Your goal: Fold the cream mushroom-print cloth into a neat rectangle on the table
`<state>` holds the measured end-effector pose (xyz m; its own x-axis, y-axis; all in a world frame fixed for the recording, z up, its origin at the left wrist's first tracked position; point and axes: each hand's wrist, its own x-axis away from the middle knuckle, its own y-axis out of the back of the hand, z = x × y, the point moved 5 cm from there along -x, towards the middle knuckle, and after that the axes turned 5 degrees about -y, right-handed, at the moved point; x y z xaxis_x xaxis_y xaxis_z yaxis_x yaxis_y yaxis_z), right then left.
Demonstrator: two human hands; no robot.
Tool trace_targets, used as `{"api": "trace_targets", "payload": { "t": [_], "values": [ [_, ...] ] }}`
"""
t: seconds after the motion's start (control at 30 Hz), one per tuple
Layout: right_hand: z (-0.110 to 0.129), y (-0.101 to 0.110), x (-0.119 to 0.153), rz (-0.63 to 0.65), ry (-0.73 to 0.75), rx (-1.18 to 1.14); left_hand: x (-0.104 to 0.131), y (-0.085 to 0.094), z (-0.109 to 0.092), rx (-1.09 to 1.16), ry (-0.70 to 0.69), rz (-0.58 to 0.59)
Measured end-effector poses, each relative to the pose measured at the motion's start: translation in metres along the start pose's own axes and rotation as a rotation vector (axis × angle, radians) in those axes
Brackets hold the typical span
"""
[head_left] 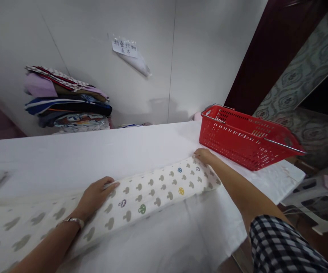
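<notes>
A cream cloth point(154, 193) printed with grey, blue, yellow and green mushrooms lies folded in a long strip across the white table. My left hand point(97, 193), with a bracelet at its wrist, pinches the far edge of the cloth near the middle, thumb and fingers close together. At the strip's right end, my right hand point(204, 155) is closed on the far corner, its fingertips partly hidden. Toward the left, the cloth widens and runs under my left forearm and out of view.
The white-covered table point(152, 140) stands against a grey wall. A red basket point(232, 142) with metal handles sits at the back right. Folded fabrics point(70, 98) are stacked at the back left. A white plastic stool point(314, 204) stands beyond the right edge. A paper sign point(125, 47) hangs above.
</notes>
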<state>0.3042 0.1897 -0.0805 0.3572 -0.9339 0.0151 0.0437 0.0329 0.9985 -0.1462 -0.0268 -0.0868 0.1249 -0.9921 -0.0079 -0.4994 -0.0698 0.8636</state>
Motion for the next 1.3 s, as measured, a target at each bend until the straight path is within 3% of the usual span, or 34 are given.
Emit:
{"api": "trace_targets", "payload": {
  "t": [0.3, 0.43, 0.9, 1.13, 1.3],
  "values": [
    [-0.064, 0.019, 0.035, -0.118, -0.166, -0.058, 0.000, 0.001, -0.001, -0.011, 0.028, 0.012],
    [-0.080, 0.023, 0.053, -0.169, -0.247, -0.087, -0.001, 0.001, 0.000, -0.003, 0.050, 0.012],
    [-0.063, 0.014, 0.034, -0.117, -0.260, -0.103, -0.001, 0.001, 0.000, -0.051, 0.106, 0.082],
    [-0.082, 0.010, 0.024, -0.060, -0.318, -0.252, 0.000, 0.000, 0.001, -0.049, 0.140, 0.095],
    [-0.094, 0.018, 0.026, -0.117, -0.320, -0.348, 0.000, 0.001, 0.000, -0.055, 0.148, 0.076]
  ]
}}
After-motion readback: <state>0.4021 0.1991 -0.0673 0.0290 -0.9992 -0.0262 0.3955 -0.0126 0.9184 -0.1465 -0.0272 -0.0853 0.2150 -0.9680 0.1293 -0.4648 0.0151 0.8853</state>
